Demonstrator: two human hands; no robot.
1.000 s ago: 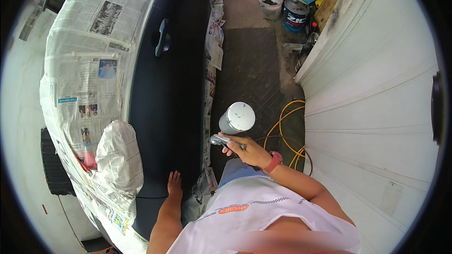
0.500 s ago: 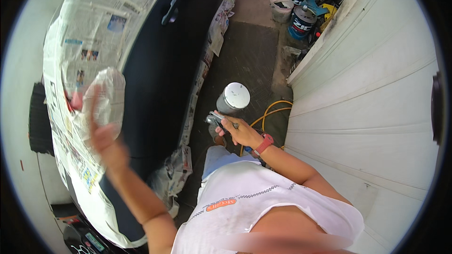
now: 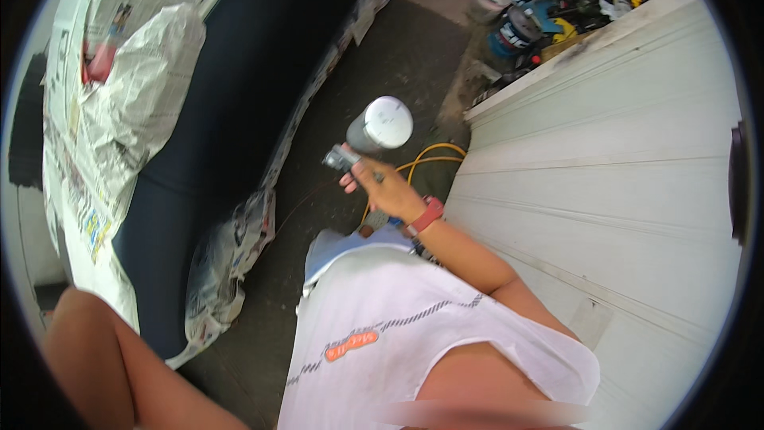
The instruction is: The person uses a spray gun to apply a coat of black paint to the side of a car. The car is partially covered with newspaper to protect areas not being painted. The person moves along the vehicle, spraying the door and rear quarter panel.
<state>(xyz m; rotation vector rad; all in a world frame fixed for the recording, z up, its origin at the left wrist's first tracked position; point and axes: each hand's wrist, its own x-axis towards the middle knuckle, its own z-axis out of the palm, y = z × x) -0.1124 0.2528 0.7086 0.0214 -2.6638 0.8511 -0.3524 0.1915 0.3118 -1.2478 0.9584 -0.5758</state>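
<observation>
My right hand (image 3: 388,189) is closed around a metal spray gun (image 3: 342,158) in the middle of the view. On top of the gun sits a grey paint cup with a white lid (image 3: 388,122). Left of the gun, and apart from it, stands a dark car body panel (image 3: 239,72). Crumpled newspaper masking (image 3: 151,87) covers the car beyond the panel, and more masking paper (image 3: 231,263) hangs along its lower edge. My left arm (image 3: 91,358) is bent at the lower left, and its hand is out of the picture.
A yellow hose (image 3: 434,151) curls over the dark floor behind my right hand. White ribbed panelling (image 3: 589,167) rises close on the right. At the far right are a blue paint bucket (image 3: 509,36), a whitish bucket (image 3: 487,1) and jumbled tools.
My left hand has left the newspaper-covered area and gone out of view, its elbow now bent at lower left. My view has turned; the right hand still grips the spray gun.
</observation>
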